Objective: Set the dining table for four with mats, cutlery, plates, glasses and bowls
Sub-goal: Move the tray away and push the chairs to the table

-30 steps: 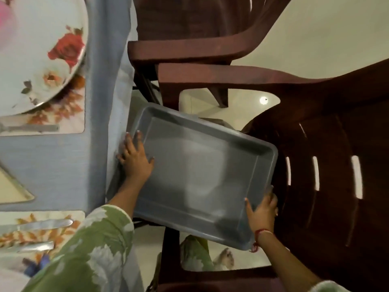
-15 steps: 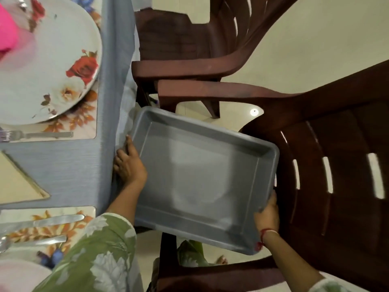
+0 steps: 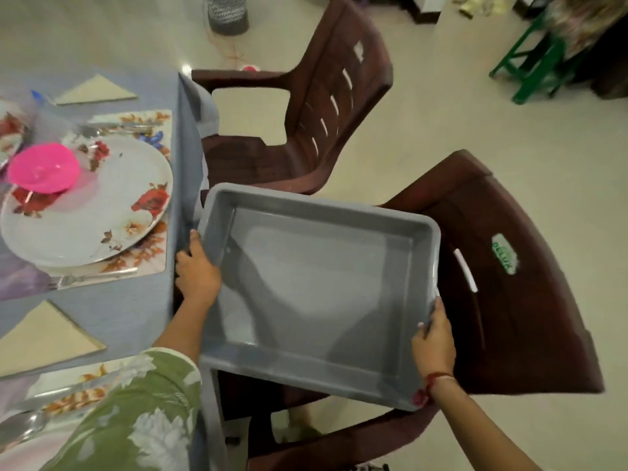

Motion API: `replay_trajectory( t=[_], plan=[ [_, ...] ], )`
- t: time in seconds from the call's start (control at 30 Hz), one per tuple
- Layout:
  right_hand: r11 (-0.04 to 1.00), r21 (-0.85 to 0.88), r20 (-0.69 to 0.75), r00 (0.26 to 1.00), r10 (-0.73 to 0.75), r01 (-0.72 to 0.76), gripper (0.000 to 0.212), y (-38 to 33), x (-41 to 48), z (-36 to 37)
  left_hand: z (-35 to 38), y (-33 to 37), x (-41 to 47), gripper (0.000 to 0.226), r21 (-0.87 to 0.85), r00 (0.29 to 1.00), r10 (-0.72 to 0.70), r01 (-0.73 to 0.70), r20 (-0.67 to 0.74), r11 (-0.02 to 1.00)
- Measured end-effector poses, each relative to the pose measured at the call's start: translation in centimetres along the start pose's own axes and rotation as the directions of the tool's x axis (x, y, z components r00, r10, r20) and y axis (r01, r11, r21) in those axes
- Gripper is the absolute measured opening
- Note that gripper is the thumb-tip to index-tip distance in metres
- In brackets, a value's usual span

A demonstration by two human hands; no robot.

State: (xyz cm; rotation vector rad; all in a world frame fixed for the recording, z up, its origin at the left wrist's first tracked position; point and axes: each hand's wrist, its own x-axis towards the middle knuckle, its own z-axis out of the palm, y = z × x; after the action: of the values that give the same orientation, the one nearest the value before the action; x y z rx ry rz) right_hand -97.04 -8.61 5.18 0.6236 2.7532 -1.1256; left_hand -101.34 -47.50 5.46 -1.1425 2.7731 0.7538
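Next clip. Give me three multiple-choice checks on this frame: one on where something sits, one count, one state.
1. The pink bowl sits: A) on the floral plate; B) in the grey tray; C) on the floor.
2. Hands gripping the tray: A) none; B) one; C) two.
3. The tray is: A) empty; B) full of glasses; C) stacked with plates.
Answers: 1 A, the bowl rests on the plate. 2 C, the left hand and the right hand each grip a rim. 3 A, its bare floor shows all over.
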Motion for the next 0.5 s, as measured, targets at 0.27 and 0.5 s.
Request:
replay_trajectory(
  t=[0.27,0.5],
  plan=[
    [0.983,0.043,-0.259,0.953,-0.159,0.176,0.052,-2.4,-1.0,-6.7,-1.9,4.4,-2.8,0.081,-0.067,1.0,0.022,-0.021,0.018,0.998],
    [0.95,0.095,-0.286,0.922,-0.261,0.299,0.052,-3.3,0.1,-11.5,-6.8,9.2,-5.3,0.066,-0.157,0.97,0.139,-0.172,-0.202,0.972]
  ],
)
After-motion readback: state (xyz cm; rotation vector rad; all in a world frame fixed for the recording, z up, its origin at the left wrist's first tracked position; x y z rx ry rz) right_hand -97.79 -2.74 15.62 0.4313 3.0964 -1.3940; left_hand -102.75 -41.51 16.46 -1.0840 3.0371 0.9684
